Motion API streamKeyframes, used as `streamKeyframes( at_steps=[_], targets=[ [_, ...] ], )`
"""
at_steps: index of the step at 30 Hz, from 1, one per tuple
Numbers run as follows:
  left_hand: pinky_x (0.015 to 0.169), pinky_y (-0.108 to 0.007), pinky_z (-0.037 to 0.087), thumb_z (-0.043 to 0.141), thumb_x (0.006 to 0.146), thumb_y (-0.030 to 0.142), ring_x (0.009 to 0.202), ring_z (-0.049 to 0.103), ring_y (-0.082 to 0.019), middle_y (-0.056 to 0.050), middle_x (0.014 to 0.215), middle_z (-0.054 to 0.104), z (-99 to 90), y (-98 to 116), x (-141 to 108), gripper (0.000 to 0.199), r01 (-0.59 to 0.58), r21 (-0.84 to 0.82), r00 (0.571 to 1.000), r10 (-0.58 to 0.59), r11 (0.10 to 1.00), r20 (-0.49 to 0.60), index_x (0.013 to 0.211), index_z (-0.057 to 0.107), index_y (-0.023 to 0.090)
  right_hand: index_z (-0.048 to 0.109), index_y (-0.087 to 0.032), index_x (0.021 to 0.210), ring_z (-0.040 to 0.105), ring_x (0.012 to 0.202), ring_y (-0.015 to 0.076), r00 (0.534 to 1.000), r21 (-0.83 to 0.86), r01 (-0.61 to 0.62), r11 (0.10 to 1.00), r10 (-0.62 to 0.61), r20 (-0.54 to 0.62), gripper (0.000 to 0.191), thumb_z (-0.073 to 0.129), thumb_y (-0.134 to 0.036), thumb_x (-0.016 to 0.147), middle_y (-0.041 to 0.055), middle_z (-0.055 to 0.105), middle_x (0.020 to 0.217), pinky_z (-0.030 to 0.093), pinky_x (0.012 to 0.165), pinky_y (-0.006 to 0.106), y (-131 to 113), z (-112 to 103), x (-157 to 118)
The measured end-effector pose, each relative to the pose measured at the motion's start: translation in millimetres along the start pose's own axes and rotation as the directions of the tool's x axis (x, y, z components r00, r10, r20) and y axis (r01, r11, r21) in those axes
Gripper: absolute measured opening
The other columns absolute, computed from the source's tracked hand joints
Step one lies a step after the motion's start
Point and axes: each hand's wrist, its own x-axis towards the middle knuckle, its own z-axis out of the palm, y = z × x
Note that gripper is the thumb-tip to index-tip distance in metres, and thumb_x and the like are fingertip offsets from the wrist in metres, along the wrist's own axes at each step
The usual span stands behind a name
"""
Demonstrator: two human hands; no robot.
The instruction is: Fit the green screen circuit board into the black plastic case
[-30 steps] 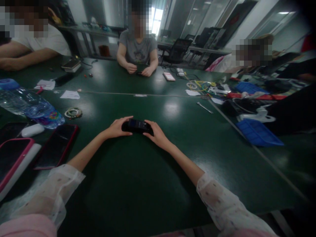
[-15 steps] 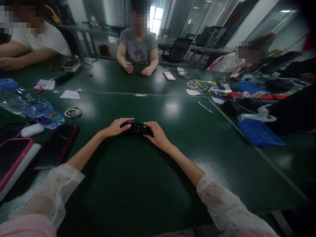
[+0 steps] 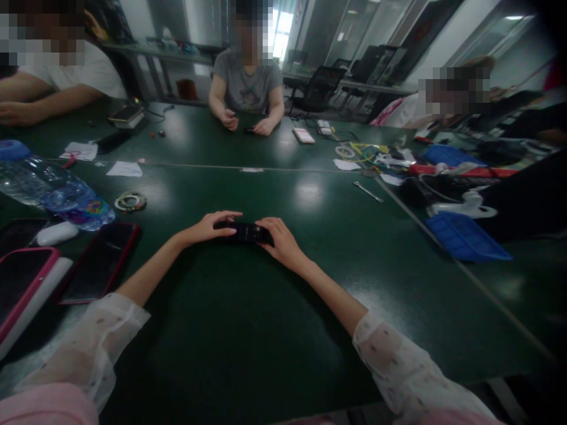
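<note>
A black phone-like device (image 3: 245, 232) with small light marks on its dark face lies sideways between my two hands, just over the green table (image 3: 248, 330). My left hand (image 3: 208, 228) grips its left end, thumb across the face and index finger stretched along the far side. At the other end, my right hand (image 3: 283, 245) is closed round it, fingers on the far edge and thumb at the near edge. Whether the device touches the tabletop I cannot tell.
To the left are a water bottle (image 3: 57, 189), a red-edged phone (image 3: 101, 262), a pink-cased phone (image 3: 24, 280) and bracelets (image 3: 130, 202). A wrench (image 3: 368, 192) and a blue tray (image 3: 469, 236) lie right. Across the table sits a person in grey (image 3: 248, 82).
The device and my left hand have shifted very slightly left. Both hands keep their hold, and the things around them look the same.
</note>
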Motion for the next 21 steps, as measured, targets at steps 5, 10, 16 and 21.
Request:
streamKeyframes(
  at_steps=[5,10,16,21],
  targets=[
    [0.104,-0.047,0.041,0.064,0.086,0.048,0.121,0.054,-0.027,-0.006,0.125,0.057,0.4,2.6,-1.0,0.060,0.000,-0.111,1.000,0.002,0.994,0.018,0.141,0.045,0.033,0.041,-0.029,0.135,0.052,0.119,0.0292,1.000,0.009,0.018,1.000,-0.018,-0.006,0.051,0.062,-0.021,0.089,0.0103,0.054,0.127,0.048,0.098,0.054,1.2,1.5,0.2],
    [0.104,-0.047,0.041,0.062,0.087,0.051,0.120,0.054,-0.027,-0.006,0.124,0.057,0.5,2.3,-0.6,0.057,-0.019,-0.062,1.000,0.019,0.998,0.004,0.139,0.048,0.032,0.041,-0.030,0.135,0.052,0.119,0.0296,1.000,0.016,0.010,1.000,-0.010,-0.011,0.052,0.063,-0.023,0.089,0.0098,0.055,0.127,0.048,0.097,0.056,2.4,2.7,0.7],
    [0.103,-0.050,0.037,0.055,0.090,0.055,0.122,0.049,-0.030,-0.006,0.128,0.057,0.4,3.8,-0.7,0.053,0.009,0.080,1.000,-0.008,0.997,-0.015,0.138,0.049,0.034,0.041,-0.031,0.136,0.053,0.118,0.0299,1.000,0.024,-0.014,1.000,0.014,-0.009,0.052,0.062,-0.023,0.089,0.0093,0.055,0.127,0.049,0.096,0.056,1.1,2.0,0.9],
    [0.103,-0.052,0.035,0.057,0.089,0.056,0.121,0.048,-0.031,-0.006,0.125,0.057,-0.9,2.7,-0.7,0.053,0.011,0.113,1.000,-0.011,0.994,-0.001,0.138,0.050,0.036,0.041,-0.030,0.135,0.053,0.118,0.0290,1.000,0.025,-0.011,1.000,0.011,-0.003,0.052,0.063,-0.022,0.089,0.0095,0.055,0.127,0.050,0.095,0.054,0.9,1.4,0.4]
  ],
)
